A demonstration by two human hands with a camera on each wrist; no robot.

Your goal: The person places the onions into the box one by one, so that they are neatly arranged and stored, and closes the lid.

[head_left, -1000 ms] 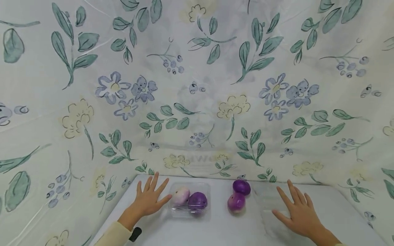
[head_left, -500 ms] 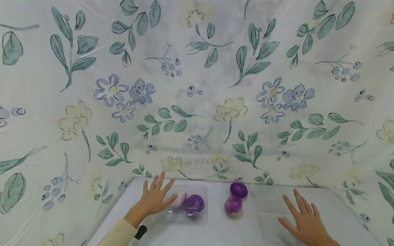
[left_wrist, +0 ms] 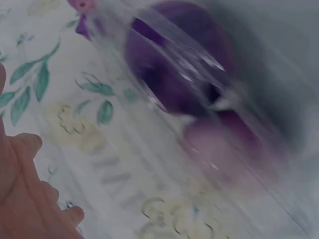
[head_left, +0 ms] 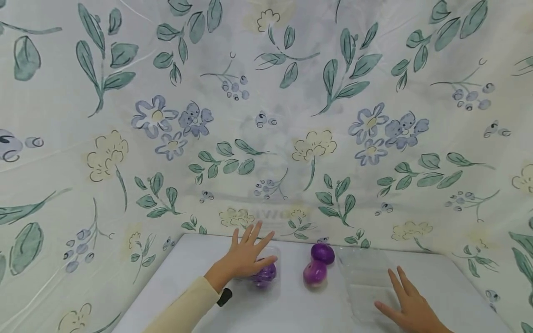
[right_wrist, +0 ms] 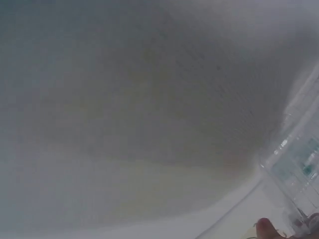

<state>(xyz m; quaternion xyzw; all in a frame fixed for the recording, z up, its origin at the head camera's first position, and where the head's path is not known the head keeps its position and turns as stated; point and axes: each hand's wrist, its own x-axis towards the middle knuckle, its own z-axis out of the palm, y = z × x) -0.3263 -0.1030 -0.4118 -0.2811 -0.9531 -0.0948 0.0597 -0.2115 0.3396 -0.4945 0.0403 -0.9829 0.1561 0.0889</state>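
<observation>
Two spread hands over clear plastic trays on a white table

The left hand (head_left: 245, 256), fingers spread, hovers over a clear tray (head_left: 272, 259) holding purple fruit (head_left: 265, 274); the right hand (head_left: 410, 307), fingers straight and apart, rests on an empty clear tray (head_left: 364, 277). Between the trays sit two loose purple fruits (head_left: 317, 266), against a floral cloth (head_left: 266, 115)

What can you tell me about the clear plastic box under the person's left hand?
The clear plastic box is a small, shallow, see-through container standing on the white table, near the flowered cloth at the back. It holds a dark purple round vegetable, and the left wrist view shows a paler pinkish one beside it. The left hand lies over its top with fingers spread, hiding much of it.
</observation>
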